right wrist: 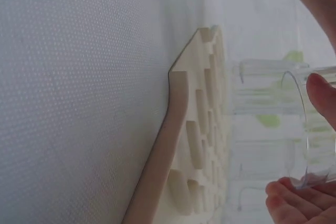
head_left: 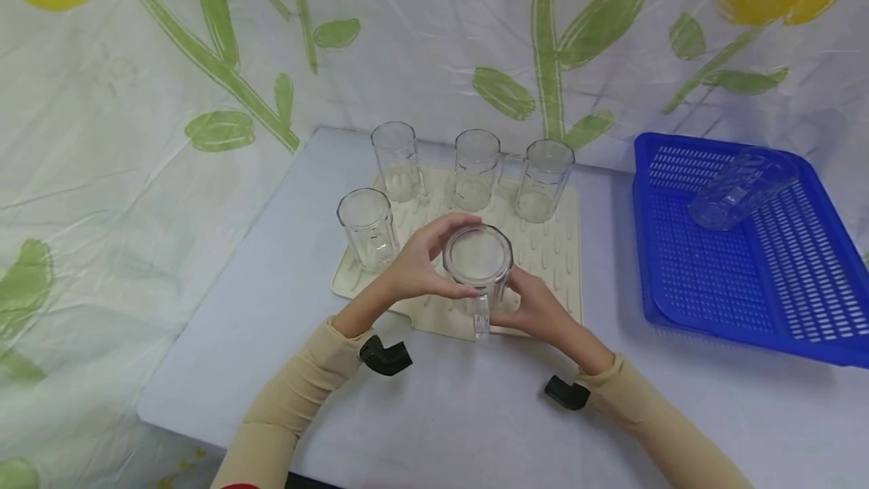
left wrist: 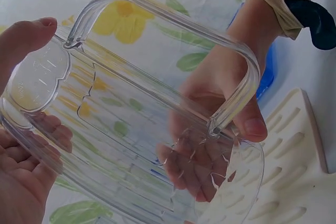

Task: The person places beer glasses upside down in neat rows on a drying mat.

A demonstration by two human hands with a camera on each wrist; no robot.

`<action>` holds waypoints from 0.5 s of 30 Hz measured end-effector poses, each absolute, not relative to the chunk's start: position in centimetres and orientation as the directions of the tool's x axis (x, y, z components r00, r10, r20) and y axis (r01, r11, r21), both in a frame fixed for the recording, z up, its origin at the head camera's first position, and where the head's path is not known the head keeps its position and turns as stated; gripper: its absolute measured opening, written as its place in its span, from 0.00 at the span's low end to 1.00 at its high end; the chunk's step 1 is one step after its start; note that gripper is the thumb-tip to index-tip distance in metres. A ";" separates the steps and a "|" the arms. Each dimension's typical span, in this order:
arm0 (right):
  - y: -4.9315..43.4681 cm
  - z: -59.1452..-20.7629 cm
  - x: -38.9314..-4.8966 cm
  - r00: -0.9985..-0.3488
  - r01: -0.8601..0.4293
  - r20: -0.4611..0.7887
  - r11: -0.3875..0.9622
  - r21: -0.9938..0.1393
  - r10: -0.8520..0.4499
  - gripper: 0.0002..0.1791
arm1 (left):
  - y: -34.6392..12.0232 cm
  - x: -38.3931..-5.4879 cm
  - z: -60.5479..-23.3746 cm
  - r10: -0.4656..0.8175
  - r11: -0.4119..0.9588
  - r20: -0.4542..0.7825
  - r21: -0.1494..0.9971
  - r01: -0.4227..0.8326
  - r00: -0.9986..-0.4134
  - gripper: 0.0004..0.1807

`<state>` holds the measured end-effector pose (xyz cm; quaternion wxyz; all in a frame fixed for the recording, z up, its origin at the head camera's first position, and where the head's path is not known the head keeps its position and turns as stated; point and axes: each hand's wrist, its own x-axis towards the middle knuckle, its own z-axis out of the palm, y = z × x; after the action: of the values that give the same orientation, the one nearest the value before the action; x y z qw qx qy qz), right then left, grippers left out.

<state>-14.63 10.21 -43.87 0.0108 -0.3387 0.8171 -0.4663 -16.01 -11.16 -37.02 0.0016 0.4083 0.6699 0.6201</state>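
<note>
Both hands hold a clear glass mug [head_left: 477, 256] over the front of a cream drying mat [head_left: 557, 262]. Its base end faces up toward the head camera, and its handle [head_left: 481, 314] points toward the person. My left hand [head_left: 424, 262] grips the base end, thumb on the near side and fingers around the far side. Lower down, my right hand [head_left: 539, 308] holds the rim end, with its thumb near the handle in the left wrist view. Several other glass mugs stand on the mat, among them a front left mug [head_left: 370, 229] and a back right mug [head_left: 543, 179].
To the right sits a blue perforated basket [head_left: 706, 300] with one glass mug [head_left: 736, 191] lying tilted inside. The white table [head_left: 271, 300] ends at the left. A flower-patterned sheet [head_left: 421, 36] hangs behind.
</note>
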 end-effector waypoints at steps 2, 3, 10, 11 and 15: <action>10.2 -44.0 -14.7 -0.765 -0.550 0.302 0.331 -0.767 -0.569 0.46 | -11.3 -16.1 -37.1 0.550 -0.086 0.506 0.826 0.558 -0.665 0.45; 10.2 -44.1 -14.8 -0.764 -0.548 0.300 0.330 -0.769 -0.571 0.46 | -11.3 -16.2 -37.1 0.550 -0.078 0.505 0.824 0.561 -0.665 0.44; 10.3 -44.2 -14.8 -0.776 -0.513 0.245 0.358 -0.780 -0.581 0.45 | -11.9 -16.2 -37.1 0.549 -0.008 0.487 0.816 0.579 -0.679 0.43; 10.3 -44.1 -14.8 -0.779 -0.504 0.233 0.360 -0.785 -0.583 0.45 | -12.0 -16.2 -37.0 0.545 -0.004 0.484 0.818 0.575 -0.684 0.43; 10.6 -43.9 -14.7 -0.791 -0.472 0.193 0.378 -0.797 -0.581 0.44 | -12.0 -16.3 -37.0 0.537 -0.014 0.469 0.836 0.549 -0.701 0.42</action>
<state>-14.72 10.60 -43.85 0.0595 -0.3180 0.8279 -0.4582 -16.28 -12.01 -36.99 -0.0050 0.3865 0.7021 0.5980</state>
